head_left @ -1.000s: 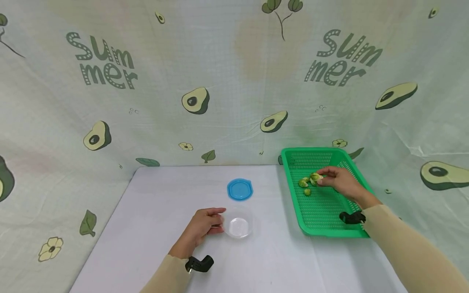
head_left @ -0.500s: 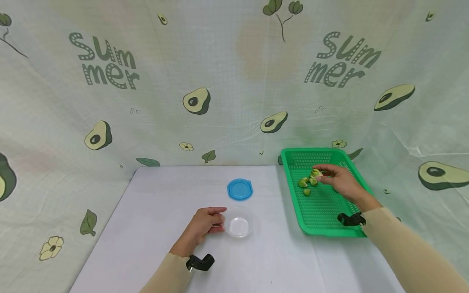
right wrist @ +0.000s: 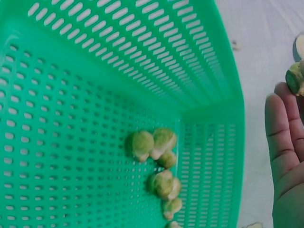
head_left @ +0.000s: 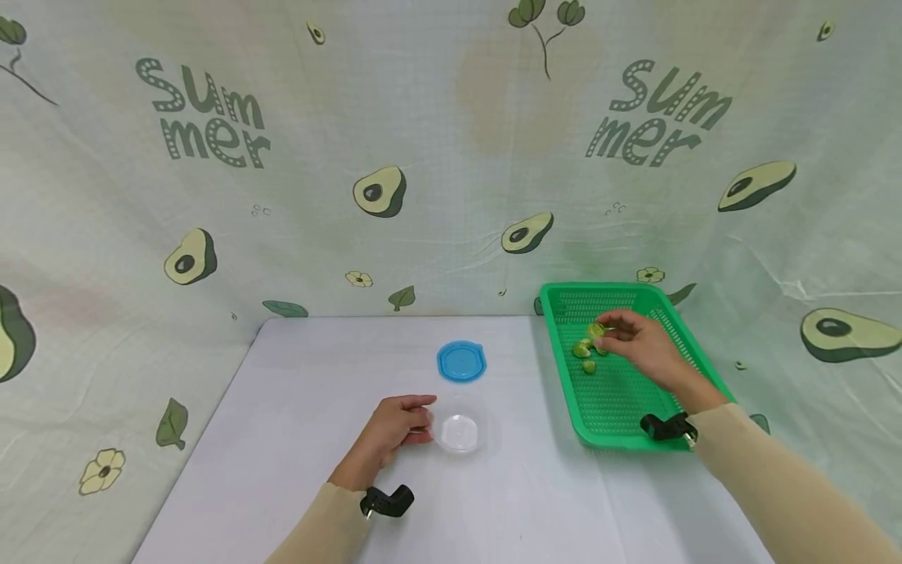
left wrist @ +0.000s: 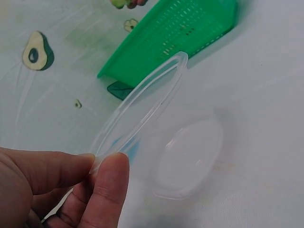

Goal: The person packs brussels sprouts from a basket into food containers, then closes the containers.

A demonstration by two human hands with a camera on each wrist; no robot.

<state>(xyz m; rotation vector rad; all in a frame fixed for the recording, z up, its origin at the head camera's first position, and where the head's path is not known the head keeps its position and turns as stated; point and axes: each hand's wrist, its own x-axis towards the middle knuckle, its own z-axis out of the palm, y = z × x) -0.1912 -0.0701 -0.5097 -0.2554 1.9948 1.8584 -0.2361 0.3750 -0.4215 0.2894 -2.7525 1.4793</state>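
Observation:
My left hand pinches the rim of a clear round plastic container between thumb and fingers, as the left wrist view shows up close. Over the green basket, my right hand holds a Brussels sprout at its fingertips. That held Brussels sprout shows partly at the right edge of the right wrist view, above the basket's rim. Several more Brussels sprouts lie clustered on the basket floor near one wall. The thumb of the right hand hides part of the held one in the head view.
A blue lid lies flat on the white table, just behind the clear container. The basket's raised, slotted walls stand at the table's right side. Behind everything hangs a cloth printed with avocados and lettering.
My right hand has moved slightly left and upward, lifting the Brussels sprout off the others in the basket. The left hand and the container have stayed in place.

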